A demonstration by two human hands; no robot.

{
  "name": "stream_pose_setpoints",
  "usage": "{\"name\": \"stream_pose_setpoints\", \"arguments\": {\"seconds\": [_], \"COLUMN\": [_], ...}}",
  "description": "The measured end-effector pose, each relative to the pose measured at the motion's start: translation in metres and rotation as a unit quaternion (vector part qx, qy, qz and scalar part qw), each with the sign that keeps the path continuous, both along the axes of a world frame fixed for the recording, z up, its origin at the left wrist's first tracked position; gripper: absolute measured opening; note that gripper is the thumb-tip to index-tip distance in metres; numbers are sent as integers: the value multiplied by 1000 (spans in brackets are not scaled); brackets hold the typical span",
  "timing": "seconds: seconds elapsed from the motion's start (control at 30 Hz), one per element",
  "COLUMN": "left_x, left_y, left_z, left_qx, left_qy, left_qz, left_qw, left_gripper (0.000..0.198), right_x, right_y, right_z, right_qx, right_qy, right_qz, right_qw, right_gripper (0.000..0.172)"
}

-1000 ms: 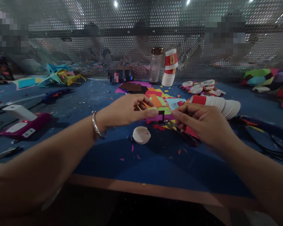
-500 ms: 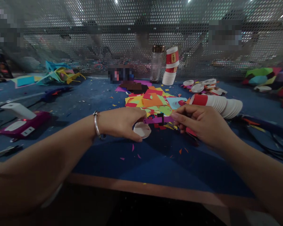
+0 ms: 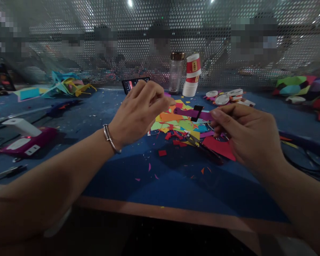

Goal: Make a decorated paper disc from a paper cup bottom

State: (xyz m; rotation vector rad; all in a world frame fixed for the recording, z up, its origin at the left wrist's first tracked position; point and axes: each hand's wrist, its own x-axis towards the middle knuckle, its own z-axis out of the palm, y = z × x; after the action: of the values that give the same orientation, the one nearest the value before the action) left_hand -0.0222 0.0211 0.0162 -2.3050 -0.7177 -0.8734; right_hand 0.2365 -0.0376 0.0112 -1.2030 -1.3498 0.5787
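In the head view, my one feed, I have the right hand [image 3: 252, 133] with thumb and forefinger clamped on the right end of a narrow purple paper strip [image 3: 186, 112]. The strip hangs above a heap of multicoloured paper sheets and scraps [image 3: 166, 117], and a small black squared paper piece [image 3: 198, 108] sits around or across it; I cannot tell which. The left hand [image 3: 142, 115] is raised beside the strip's free left end, fingers curled; their tips are hidden, so I cannot tell whether they grip anything.

For a good hold here, I would keep the pinch light and the strip flat, so the paper does not crease, and keep the black piece from sliding toward the loose end.

As for containers, a clear cylindrical bottle with a brownish lid [image 3: 175, 76] stands at the back and looks empty. Just beside it is a leaning stack of red-and-white paper cups [image 3: 193, 67]; I cannot see inside. Nearer the right hand, a shallow white round piece [image 3: 222, 99] lies among scraps, its contents too small to tell.
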Motion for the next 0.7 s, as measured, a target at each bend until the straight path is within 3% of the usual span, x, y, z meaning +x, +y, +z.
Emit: {"name": "stream_pose_setpoints", "arguments": {"seconds": [0.1, 0.2, 0.3, 0.4, 0.5, 0.7], "left_x": [1, 5, 11, 18, 24, 34], "left_y": [0, 3, 8, 5, -6, -23], "left_z": [-1, -9, -20, -26, -23, -15], "left_qx": [-28, -182, -407, -564, -654, -742], "left_qy": [-41, -147, -237, -256, -267, -297], "left_qz": [-31, -105, -163, -183, -193, -203], "left_qw": [998, 967, 867, 763, 681, 566], "left_gripper": [39, 44, 50, 57, 61, 61], "right_x": [-2, -2, 0, 1, -1, -8], "right_y": [-1, -2, -2, -2, -2, -11], "right_z": [0, 0, -2, -4, -5, -1], "right_qx": [5, 18, 43, 75, 99, 103], "right_qy": [-12, -18, -31, -61, -99, -143], "right_qz": [-9, -19, -25, -28, -25, 2], "right_qw": [1000, 999, 998, 995, 990, 984], "right_gripper": [17, 14, 13, 12, 11, 9]}}
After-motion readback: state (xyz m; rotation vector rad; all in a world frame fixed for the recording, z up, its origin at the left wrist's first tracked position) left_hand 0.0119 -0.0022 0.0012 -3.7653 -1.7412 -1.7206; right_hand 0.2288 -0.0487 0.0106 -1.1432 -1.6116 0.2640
